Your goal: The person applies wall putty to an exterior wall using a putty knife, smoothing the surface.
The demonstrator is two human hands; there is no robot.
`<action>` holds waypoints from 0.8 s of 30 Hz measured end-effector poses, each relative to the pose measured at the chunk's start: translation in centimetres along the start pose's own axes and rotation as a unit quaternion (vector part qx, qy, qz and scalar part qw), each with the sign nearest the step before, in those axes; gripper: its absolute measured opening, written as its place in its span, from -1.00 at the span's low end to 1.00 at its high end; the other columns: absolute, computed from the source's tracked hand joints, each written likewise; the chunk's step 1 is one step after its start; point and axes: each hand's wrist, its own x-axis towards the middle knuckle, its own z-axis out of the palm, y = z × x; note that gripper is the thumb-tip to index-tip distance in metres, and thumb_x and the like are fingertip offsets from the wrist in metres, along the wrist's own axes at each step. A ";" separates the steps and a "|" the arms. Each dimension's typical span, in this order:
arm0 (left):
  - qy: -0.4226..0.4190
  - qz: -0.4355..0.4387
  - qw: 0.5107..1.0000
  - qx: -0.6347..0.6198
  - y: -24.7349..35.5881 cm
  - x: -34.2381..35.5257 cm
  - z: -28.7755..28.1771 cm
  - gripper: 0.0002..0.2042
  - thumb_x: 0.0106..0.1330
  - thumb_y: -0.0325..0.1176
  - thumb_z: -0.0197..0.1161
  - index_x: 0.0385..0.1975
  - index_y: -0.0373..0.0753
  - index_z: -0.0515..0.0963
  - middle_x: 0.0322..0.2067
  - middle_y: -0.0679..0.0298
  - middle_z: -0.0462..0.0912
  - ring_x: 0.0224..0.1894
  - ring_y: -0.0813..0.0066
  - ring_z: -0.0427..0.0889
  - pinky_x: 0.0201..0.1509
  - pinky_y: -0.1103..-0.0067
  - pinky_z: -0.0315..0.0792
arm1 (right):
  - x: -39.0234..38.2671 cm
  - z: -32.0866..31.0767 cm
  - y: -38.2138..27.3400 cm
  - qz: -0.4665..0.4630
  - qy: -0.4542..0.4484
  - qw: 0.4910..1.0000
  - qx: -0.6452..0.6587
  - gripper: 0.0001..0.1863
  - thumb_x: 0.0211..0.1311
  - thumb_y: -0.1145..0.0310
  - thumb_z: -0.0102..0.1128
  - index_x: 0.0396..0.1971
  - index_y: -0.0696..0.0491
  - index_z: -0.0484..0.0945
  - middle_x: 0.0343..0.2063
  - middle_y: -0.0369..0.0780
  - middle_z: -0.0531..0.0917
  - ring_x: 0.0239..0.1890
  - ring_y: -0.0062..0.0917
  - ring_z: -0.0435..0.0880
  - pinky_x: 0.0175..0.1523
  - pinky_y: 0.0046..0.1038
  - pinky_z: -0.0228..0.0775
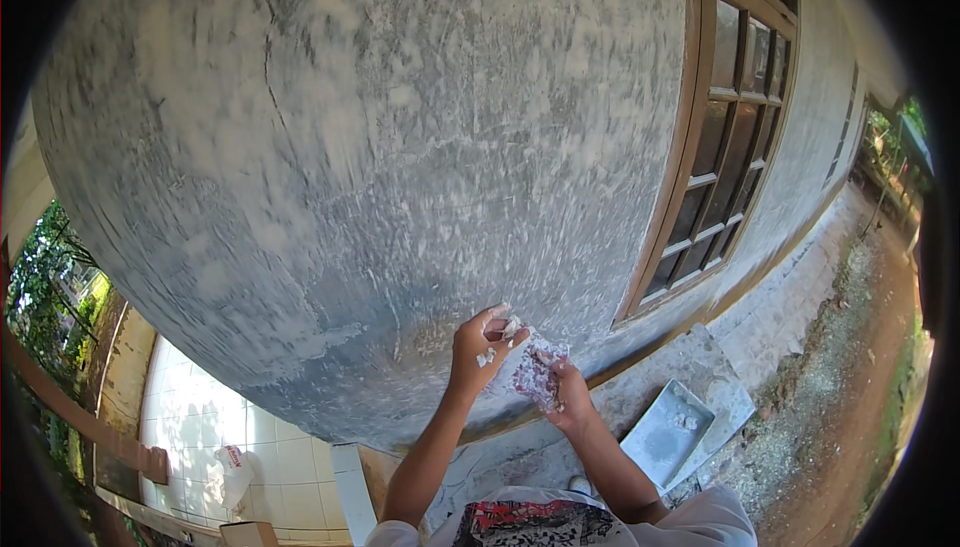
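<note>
My left hand (478, 352) is curled at a clump of white putty-like material (512, 327), with white flakes stuck to its back. My right hand (570, 397) grips a flat reddish piece (535, 372), caked with white crumbs, that reaches up beside the left hand. Both forearms rise from the lower edge in front of a grey, patchily plastered wall (380, 147) with a long crack. Whether the left fingers also touch the flat piece is unclear.
A wooden multi-pane window (717, 147) is at upper right. A pale rectangular tray (650, 447) rests on a ledge (720, 367) at the wall's foot, beside a dirt path (865, 347). At lower left are a white tiled floor (280, 457), a white bag (235, 477) and a cardboard box (247, 535).
</note>
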 end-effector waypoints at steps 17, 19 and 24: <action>0.229 0.269 0.875 0.332 -0.1 3.8 -13.2 -0.83 0.29 -0.54 0.38 -0.14 -0.32 0.66 -0.33 0.16 0.73 -0.31 0.26 0.68 -0.16 0.37 0.54 | 5.3 16.6 -13.4 -0.546 0.077 0.794 -0.256 -0.54 0.36 0.58 -0.01 0.25 0.29 0.47 0.08 -0.09 0.67 0.11 -0.29 0.70 0.26 -0.28 0.51; 0.220 0.260 0.881 0.328 -0.3 4.2 -13.2 -0.79 0.24 -0.56 0.39 -0.13 -0.30 0.66 -0.36 0.20 0.71 -0.37 0.30 0.65 -0.21 0.40 0.52 | 7.8 18.9 -15.5 -0.644 0.114 0.591 -0.472 -0.43 0.25 0.68 0.05 0.31 0.25 0.44 0.17 -0.01 0.63 0.24 -0.15 0.60 0.37 -0.21 0.39; 0.207 0.249 0.894 0.311 0.1 3.6 -13.9 -0.76 0.22 -0.52 0.40 -0.11 -0.26 0.66 -0.36 0.22 0.73 -0.39 0.33 0.66 -0.22 0.41 0.52 | 11.7 21.5 -14.2 -0.678 0.172 0.419 -0.579 -0.22 0.03 0.81 0.10 0.38 0.20 0.40 0.38 0.03 0.45 0.48 -0.03 0.33 0.54 -0.10 0.18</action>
